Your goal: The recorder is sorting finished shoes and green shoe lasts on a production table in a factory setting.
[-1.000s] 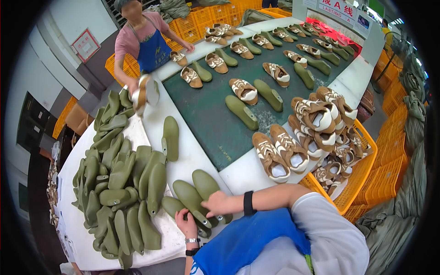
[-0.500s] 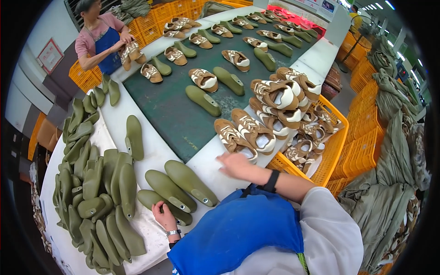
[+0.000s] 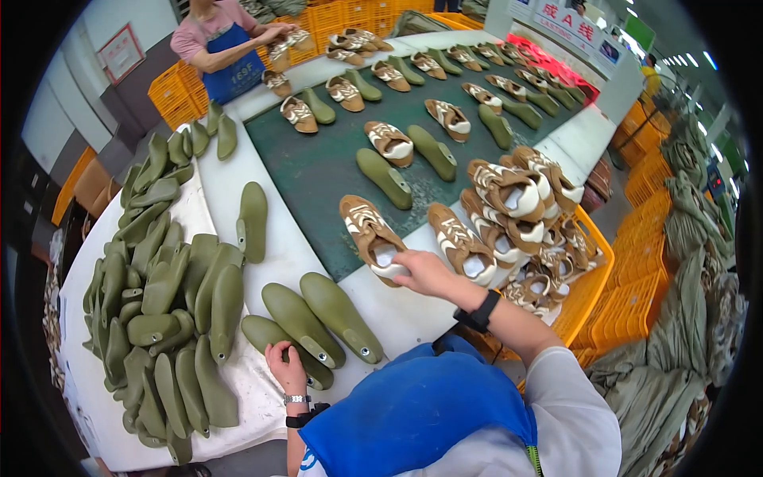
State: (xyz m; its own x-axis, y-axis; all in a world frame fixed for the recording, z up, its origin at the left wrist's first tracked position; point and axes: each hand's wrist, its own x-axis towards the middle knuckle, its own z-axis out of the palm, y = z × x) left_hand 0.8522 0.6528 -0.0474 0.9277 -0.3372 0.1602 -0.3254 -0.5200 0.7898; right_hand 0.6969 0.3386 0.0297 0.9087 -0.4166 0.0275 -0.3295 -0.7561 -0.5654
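My right hand (image 3: 423,274) grips the heel of a brown and white sneaker (image 3: 362,219), its toe over the green conveyor belt. Beside it, another matching sneaker (image 3: 459,237) sits on the white tabletop near a stack of sneakers (image 3: 509,191). My left hand (image 3: 284,367) has its fingers curled over a green shoe last (image 3: 261,328), the nearest of three lying side by side. The other two, a middle last (image 3: 290,314) and a right-hand last (image 3: 334,310), lie just beyond it. Part of the gripped heel is hidden by my fingers.
Many green lasts (image 3: 163,278) are heaped at left, with a single last (image 3: 253,219) apart. Sneakers and lasts alternate along the belt (image 3: 286,191). A yellow crate (image 3: 584,306) of sneakers stands at my right. Across the belt, a person in a blue apron (image 3: 232,67) handles sneakers.
My right hand has closed on a sneaker's heel and shifted it left, away from the sneaker beside it. My left hand stays at the last. The rows on the belt appear higher and further right.
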